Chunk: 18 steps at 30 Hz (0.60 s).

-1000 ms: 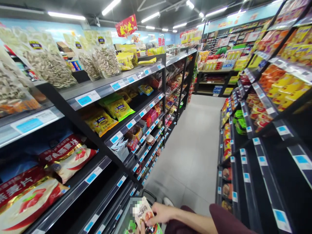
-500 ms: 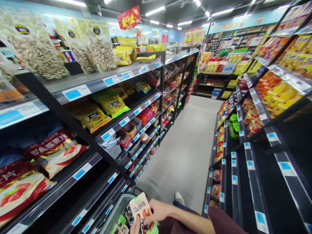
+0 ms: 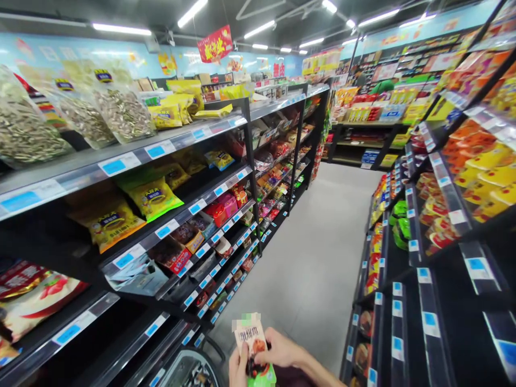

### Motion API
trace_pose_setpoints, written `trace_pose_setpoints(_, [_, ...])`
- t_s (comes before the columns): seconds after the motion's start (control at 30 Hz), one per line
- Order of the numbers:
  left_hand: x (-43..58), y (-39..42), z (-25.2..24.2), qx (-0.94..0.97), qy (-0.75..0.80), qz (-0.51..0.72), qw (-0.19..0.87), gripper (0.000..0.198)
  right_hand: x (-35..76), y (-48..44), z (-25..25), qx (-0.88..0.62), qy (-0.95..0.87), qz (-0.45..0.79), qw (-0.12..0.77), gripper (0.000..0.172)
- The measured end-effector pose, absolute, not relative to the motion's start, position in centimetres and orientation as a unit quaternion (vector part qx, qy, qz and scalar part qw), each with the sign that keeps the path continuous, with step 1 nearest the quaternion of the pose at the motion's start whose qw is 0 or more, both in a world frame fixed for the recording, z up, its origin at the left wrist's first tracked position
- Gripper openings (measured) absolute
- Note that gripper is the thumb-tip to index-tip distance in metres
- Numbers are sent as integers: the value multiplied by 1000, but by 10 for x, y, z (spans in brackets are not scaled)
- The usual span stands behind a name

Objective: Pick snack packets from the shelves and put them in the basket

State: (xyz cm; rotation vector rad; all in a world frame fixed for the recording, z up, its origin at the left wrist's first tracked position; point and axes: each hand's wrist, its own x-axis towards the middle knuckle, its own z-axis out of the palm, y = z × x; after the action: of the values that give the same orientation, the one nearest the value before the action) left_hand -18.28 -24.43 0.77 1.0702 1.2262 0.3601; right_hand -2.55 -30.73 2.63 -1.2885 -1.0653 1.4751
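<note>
A snack packet (image 3: 253, 349), beige at the top and green at the bottom with a food picture, is held upright at the bottom centre. My left hand (image 3: 238, 365) grips its left side, thumb on the front. On the right side, my right hand (image 3: 282, 349) pinches it, its thumb and fingers over the printed front. Just left of my hands is a grey basket (image 3: 177, 371) with several small packets inside, partly cut off by the frame's lower edge.
Shelves (image 3: 179, 226) with snack bags and boxes line the left side. Tilted racks (image 3: 419, 301) of packets stand at the right. A grey floor aisle (image 3: 310, 231) runs between them to a display stand (image 3: 358, 134). A person in green (image 3: 382, 87) is far behind it.
The view has shifted forward along the aisle. Both hands and the packet are farther right in the view, and the basket now sits lower and apart from the packet.
</note>
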Motion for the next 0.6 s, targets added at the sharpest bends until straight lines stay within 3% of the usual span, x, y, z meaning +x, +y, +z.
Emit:
trace_pose_setpoints(0.1, [-128, -266, 8, 452, 492, 259, 697, 65, 18, -323, 26, -532, -423, 578, 452, 11])
trace_pose_setpoints(0.27, [-68, -281, 20, 418, 427, 249, 762, 61, 71, -345, 29, -531, -431, 552, 476, 15])
trace_pose_setpoints(0.5, [-26, -275, 5, 405, 430, 235, 772, 56, 103, -352, 7, -572, -378, 529, 500, 15])
trace_pose_setpoints(0.6, [-6, -268, -6, 427, 435, 217, 762, 55, 121, -352, -1, -605, -355, 520, 488, 23])
